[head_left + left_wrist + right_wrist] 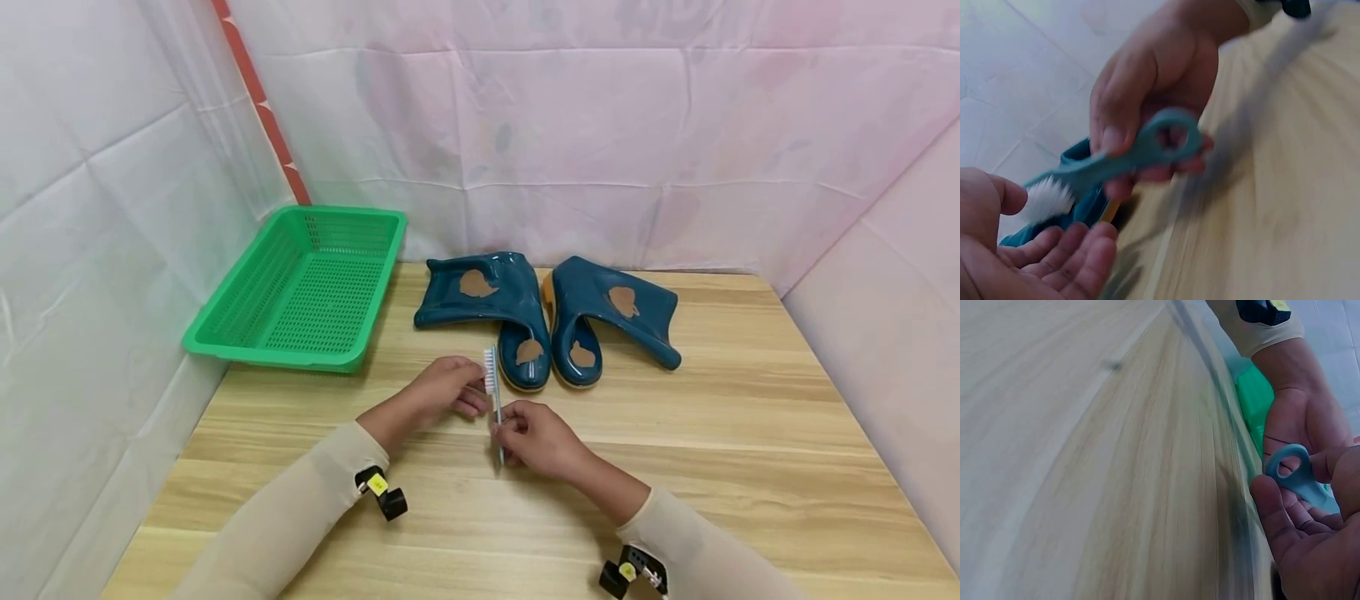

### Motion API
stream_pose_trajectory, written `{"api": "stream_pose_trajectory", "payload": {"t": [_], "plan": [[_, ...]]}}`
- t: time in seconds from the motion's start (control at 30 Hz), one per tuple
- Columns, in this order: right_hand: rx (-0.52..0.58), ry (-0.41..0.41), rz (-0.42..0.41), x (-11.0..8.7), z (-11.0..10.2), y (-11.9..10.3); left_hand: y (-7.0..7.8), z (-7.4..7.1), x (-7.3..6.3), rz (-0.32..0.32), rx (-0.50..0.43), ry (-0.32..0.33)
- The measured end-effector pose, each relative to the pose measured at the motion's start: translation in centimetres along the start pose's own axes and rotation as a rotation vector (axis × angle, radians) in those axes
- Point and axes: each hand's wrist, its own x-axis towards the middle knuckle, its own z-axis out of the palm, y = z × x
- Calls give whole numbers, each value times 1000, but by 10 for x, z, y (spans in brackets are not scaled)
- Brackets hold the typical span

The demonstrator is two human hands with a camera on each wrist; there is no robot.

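Observation:
A teal shoe brush [1113, 164] with white bristles [1047, 199] is held upright over the table. My right hand [542, 437] pinches its handle between thumb and fingers, near the end with the hanging hole. That ring [1289, 465] shows close to the right fingertips in the right wrist view. My left hand [450, 387] is beside the bristle head, palm toward it, fingers loosely extended and thumb tip right at the bristles. Just beyond the hands lie two dark teal rubber boots, the left boot [517, 287] and the right boot [576, 292], with brown patches.
A green plastic basket [382, 304] stands at the back left of the wooden table [750, 467]. White and pinkish cloth walls [570, 125] enclose the table behind and at both sides. Both forearms wear beige sleeves with small wrist cameras [392, 502].

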Motion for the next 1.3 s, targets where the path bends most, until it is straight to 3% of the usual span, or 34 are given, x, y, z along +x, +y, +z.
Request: {"api": "stream_pose_trajectory", "payload": {"t": [0.1, 0.23, 0.3, 0.4, 0.5, 0.67, 0.9, 1.07, 1.3], "plan": [[1, -6, 2, -5, -6, 4, 2, -11, 8, 83, 211, 74], [-10, -6, -3, -13, -15, 7, 10, -31, 18, 260, 598, 291], [-24, -1, -8, -16, -19, 8, 16, -39, 22, 295, 755, 396], [-47, 8, -13, -21, -26, 10, 20, -47, 29, 298, 893, 493], [-62, 10, -16, -24, -33, 12, 21, -50, 38, 252, 963, 523], [-82, -3, -30, -28, -41, 14, 21, -54, 50, 181, 1050, 501], [-80, -11, -44, -31, -47, 17, 20, -60, 59, 142, 1125, 558], [-80, -13, -57, -31, -49, 16, 22, -61, 51, 142, 1179, 550], [-124, 51, -55, -32, -55, 13, 26, -54, 26, 256, 1266, 629]]}}
